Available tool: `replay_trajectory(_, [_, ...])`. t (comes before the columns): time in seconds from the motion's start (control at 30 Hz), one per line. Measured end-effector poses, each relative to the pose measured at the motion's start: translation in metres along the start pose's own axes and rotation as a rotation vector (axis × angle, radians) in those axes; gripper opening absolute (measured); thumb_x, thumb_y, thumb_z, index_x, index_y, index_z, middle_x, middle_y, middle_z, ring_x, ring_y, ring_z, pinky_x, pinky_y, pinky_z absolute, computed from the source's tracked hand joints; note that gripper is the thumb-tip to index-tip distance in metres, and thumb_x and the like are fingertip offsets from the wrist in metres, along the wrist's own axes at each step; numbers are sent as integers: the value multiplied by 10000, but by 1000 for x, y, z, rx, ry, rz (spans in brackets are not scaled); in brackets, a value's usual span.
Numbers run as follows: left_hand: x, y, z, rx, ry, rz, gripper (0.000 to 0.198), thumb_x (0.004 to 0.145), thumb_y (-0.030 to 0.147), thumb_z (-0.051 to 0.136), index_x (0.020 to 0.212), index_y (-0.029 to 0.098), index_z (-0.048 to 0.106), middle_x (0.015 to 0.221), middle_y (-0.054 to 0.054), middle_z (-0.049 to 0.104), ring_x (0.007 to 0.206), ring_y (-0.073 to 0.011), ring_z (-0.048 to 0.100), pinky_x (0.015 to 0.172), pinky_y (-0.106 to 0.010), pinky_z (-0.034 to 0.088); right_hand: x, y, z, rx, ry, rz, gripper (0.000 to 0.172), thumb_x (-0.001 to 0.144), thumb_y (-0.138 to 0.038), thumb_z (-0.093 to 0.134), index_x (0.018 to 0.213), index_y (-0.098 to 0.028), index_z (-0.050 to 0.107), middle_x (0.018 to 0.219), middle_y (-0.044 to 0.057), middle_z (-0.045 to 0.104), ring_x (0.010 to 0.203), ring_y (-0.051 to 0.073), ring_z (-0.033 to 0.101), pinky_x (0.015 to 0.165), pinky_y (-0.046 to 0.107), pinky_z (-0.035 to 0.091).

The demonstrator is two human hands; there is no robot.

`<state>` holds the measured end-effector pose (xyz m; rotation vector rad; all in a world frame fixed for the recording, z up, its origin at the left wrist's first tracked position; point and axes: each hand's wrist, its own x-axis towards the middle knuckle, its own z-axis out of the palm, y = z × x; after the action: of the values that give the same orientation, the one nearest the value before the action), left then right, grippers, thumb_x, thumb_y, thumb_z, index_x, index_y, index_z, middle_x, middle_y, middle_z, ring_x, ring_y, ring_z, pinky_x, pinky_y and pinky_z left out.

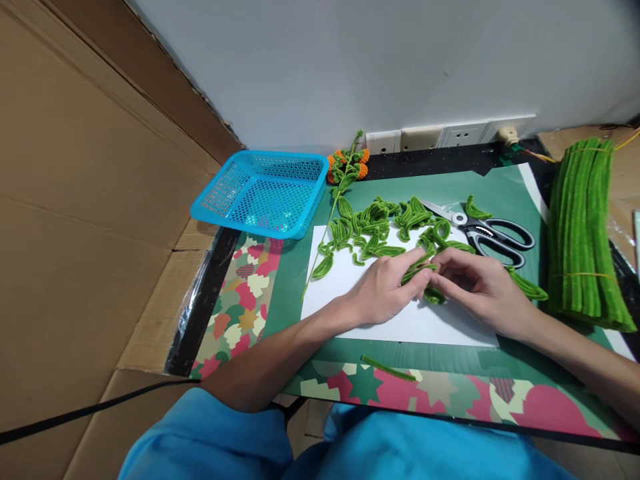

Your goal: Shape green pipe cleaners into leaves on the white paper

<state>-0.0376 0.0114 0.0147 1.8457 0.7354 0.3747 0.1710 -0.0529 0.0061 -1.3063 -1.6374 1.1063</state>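
Over a white sheet of paper point(360, 307), my left hand point(383, 287) pinches a green pipe cleaner leaf point(416, 268) between thumb and fingers. My right hand point(475, 283) meets it from the right, its thumb and index fingertip closed at the end of the same leaf. Another green loop point(434, 296) shows just beneath the fingertips; whether it joins the held leaf I cannot tell. Bent green pipe cleaner leaves point(373, 223) lie in a loose heap beyond the hands. Scissors point(480, 233) with black and grey handles rest behind my right hand.
A blue plastic basket point(265, 193) stands at the back left. Beside it lies a stem with orange flowers point(350, 163). A thick bundle of green pipe cleaners point(583, 233) is at the right. One loose pipe cleaner point(389, 368) lies near the front edge. Wall sockets point(423, 139) line the back.
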Motion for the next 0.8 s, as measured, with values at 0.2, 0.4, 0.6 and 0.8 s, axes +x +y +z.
replay_trajectory(0.2, [0, -1, 0, 2, -1, 2, 307, 1091, 468, 498, 948, 202, 552, 782, 24, 683, 714, -144, 627, 673, -274, 422, 0, 0, 0, -7, 1, -2, 263, 1020, -480, 707, 969, -223, 682, 739, 0, 724, 620, 167, 658, 570, 285, 485])
replay_trajectory(0.4, [0, -1, 0, 1, -1, 1, 309, 1094, 461, 494, 940, 200, 548, 780, 22, 680, 707, -140, 620, 665, -270, 415, 0, -1, 0, -5, 2, -1, 277, 1024, -490, 696, 972, -218, 683, 736, 7, 727, 615, 168, 661, 565, 286, 495])
replay_trajectory(0.6, [0, -1, 0, 6, 2, 2, 316, 1092, 476, 496, 937, 204, 539, 776, 24, 679, 704, -142, 621, 657, -273, 409, -1, 0, 0, -10, 2, -5, 270, 1023, -487, 702, 969, -223, 683, 737, 6, 728, 617, 170, 660, 565, 287, 493])
replay_trajectory(0.8, [0, -1, 0, 18, 0, -3, 291, 1092, 453, 492, 944, 206, 537, 774, 27, 685, 701, -141, 624, 663, -270, 409, 0, 0, 1, -10, 0, -5, 283, 1024, -501, 696, 970, -224, 682, 739, 13, 737, 612, 173, 663, 558, 289, 493])
